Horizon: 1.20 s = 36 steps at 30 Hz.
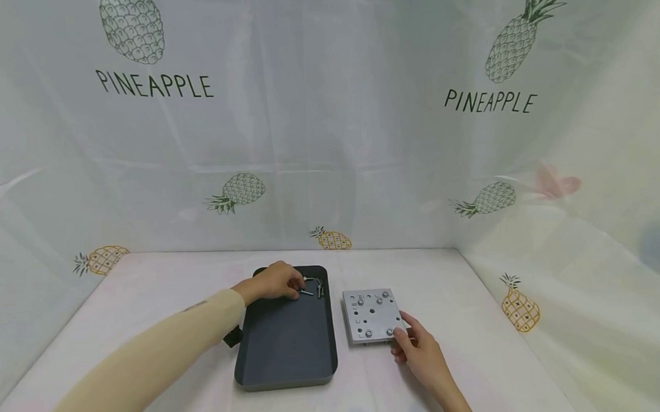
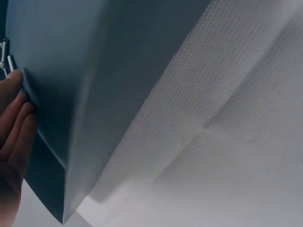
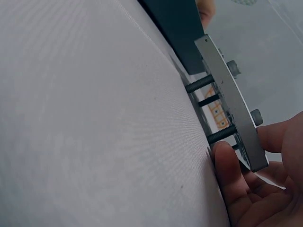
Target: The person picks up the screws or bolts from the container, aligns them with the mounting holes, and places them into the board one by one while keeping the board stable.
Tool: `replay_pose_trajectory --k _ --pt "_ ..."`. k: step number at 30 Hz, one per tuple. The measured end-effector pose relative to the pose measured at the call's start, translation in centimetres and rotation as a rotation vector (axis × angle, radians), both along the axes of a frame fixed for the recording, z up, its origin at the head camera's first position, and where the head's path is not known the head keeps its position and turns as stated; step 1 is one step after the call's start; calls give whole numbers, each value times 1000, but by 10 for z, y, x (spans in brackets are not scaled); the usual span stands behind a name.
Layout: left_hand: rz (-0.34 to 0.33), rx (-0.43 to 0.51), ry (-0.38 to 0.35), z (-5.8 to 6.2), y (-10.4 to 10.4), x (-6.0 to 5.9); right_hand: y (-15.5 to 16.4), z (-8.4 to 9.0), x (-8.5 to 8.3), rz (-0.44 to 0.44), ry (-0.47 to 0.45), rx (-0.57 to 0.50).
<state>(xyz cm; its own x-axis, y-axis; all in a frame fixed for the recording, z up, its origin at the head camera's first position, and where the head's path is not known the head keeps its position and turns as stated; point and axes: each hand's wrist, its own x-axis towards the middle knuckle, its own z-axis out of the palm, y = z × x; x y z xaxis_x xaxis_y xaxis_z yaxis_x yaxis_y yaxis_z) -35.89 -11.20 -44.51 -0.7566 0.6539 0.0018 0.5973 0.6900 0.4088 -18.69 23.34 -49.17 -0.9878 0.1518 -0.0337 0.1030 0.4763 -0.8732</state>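
Observation:
My left hand [image 1: 280,280] reaches into the far end of a dark grey tray [image 1: 286,349], fingertips down beside several loose metal screws [image 1: 319,287]. One screw [image 2: 11,62] lies right at the fingertips in the left wrist view; whether they pinch it I cannot tell. To the tray's right is a square silver metal plate [image 1: 372,312] with holes and several bolts in it. Threaded bolt shanks [image 3: 222,134] stick out below the plate. My right hand [image 1: 422,352] holds the plate's near right corner, thumb on top and fingers underneath.
A white cloth covers the table [image 1: 445,299]. Behind it hangs a pale curtain [image 1: 326,120] printed with pineapples, which also runs along both sides. A small black object [image 1: 233,337] shows beneath my left forearm at the tray's left edge.

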Motion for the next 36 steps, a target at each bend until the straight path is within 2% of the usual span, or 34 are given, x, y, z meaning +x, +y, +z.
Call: replay_pose_trajectory --k 4,10,11,17,18,27,36 --pt "-12 -6 25 1 3 1 1 0 0 2 3 -2" --pt "6 -15 37 4 9 3 1 0 0 3 4 -8" --pt "-12 -9 59 -3 7 -2 1 0 0 3 5 -7" --pt "0 -19 86 -3 10 -2 0 1 -1 5 10 -9" --pt "28 -27 65 4 12 3 0 2 -1 6 10 -10" --pt "42 -32 96 -6 11 -2 -2 0 -2 -5 5 -4" --pt "23 -17 111 3 8 0 -1 -2 0 -9 0 -7"
